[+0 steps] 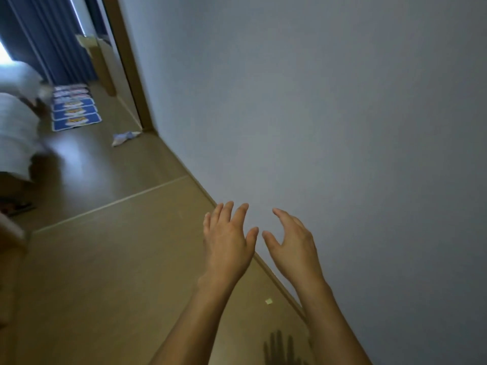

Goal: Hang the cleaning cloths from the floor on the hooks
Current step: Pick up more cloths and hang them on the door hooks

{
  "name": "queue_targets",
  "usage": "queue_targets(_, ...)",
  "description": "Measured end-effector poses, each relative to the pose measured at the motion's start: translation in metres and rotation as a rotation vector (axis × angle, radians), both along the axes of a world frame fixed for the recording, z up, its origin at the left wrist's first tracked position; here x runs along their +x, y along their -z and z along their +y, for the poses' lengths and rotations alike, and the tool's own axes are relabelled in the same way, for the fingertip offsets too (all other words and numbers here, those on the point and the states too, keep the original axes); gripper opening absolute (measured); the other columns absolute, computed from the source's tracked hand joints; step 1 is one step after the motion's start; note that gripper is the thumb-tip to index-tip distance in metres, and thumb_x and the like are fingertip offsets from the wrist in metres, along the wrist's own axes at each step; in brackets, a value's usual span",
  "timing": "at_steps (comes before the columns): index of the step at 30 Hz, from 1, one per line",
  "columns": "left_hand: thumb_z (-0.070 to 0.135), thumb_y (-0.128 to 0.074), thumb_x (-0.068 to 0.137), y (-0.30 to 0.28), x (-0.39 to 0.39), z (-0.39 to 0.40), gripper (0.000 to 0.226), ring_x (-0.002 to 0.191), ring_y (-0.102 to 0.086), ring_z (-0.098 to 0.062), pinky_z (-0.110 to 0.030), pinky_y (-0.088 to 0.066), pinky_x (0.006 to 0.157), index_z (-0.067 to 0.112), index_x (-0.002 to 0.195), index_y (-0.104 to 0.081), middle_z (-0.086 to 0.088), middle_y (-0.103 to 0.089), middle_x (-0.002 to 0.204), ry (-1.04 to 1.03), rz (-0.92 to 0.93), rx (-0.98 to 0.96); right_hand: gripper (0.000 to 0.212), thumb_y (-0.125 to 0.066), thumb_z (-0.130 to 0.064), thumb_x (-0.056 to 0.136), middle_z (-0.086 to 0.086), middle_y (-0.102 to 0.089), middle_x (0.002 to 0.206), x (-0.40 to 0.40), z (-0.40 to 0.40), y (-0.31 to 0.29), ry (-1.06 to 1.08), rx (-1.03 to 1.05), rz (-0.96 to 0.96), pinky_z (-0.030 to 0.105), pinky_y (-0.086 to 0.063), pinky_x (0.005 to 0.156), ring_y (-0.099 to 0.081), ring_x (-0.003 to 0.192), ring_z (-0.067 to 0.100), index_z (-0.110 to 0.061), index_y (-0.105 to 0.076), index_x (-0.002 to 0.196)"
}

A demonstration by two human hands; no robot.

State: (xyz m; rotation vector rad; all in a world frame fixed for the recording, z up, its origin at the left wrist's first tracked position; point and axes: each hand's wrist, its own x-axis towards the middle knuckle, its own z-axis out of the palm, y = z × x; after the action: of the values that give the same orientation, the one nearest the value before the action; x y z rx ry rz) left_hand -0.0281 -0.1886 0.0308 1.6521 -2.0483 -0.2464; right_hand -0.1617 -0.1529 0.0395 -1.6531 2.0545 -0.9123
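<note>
Both hands are held out in front of the person, side by side and low in the view, empty. The left hand (228,239) shows its back, fingers straight and spread, thumb angled toward the other hand. The right hand (295,242) is also spread wide, its fingers gently arched and its thumb pointing at the left thumb; the two thumb tips are close but apart. Neither hand touches anything.

Just beyond and to the right of the hands stands a plain pale wall (329,114), meeting the tan floor (105,259) along a baseboard that passes under the gap between the wrists. A dark hand-shaped shadow (280,350) falls on the floor below the right forearm, and a small yellowish scrap (268,301) lies on the floor between the forearms.

One crumpled cleaning cloth (126,137), white and pale blue, lies on the floor well ahead of the hands and to their left, near the foot of a wooden door frame (126,61). Farther off on that side are blue patterned mats (76,114), blue curtains (55,40) and white bedding (15,138), blurred.
</note>
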Motion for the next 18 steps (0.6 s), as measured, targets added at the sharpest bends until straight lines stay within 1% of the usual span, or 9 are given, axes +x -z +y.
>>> queue_targets(8,0.048,-0.051,0.093,0.007,0.024,-0.03,0.057,0.146,-0.021,-0.02,-0.041,-0.013,0.12,0.031,0.146,-0.038,0.0,-0.035,0.154,-0.206,-0.019,0.028,0.057,-0.059,-0.035,0.093,-0.004,-0.046,0.145,0.016,-0.068,0.004,-0.213,0.021,0.011,0.024,-0.036,0.103,-0.044,0.132,0.013,-0.025,-0.04,0.145)
queue_targets(11,0.047,-0.052,0.094,0.01,0.04,-0.046,0.057,0.146,-0.021,-0.021,-0.042,-0.013,0.121,0.03,0.146,-0.038,-0.001,-0.035,0.154,-0.273,0.004,0.045,0.057,-0.059,-0.034,0.092,-0.003,-0.046,0.145,0.032,-0.09,0.009,-0.281,0.033,0.025,0.024,-0.035,0.104,-0.043,0.132,0.013,-0.024,-0.04,0.145)
queue_targets(15,0.047,-0.051,0.094,0.015,0.063,-0.074,0.057,0.147,-0.02,-0.021,-0.042,-0.012,0.121,0.029,0.147,-0.038,-0.002,-0.035,0.154,-0.319,0.022,0.052,0.057,-0.058,-0.036,0.093,-0.003,-0.043,0.148,0.059,-0.123,0.014,-0.327,0.061,0.016,0.027,-0.035,0.107,-0.04,0.135,0.013,-0.026,-0.038,0.146)
queue_targets(18,0.047,-0.051,0.094,0.018,0.091,-0.101,0.058,0.147,-0.019,-0.021,-0.042,-0.011,0.121,0.03,0.147,-0.037,-0.001,-0.034,0.155,-0.34,0.029,0.052,0.057,-0.058,-0.035,0.094,-0.004,-0.043,0.147,0.088,-0.153,0.016,-0.345,0.065,0.015,0.027,-0.036,0.106,-0.041,0.134,0.013,-0.026,-0.038,0.147)
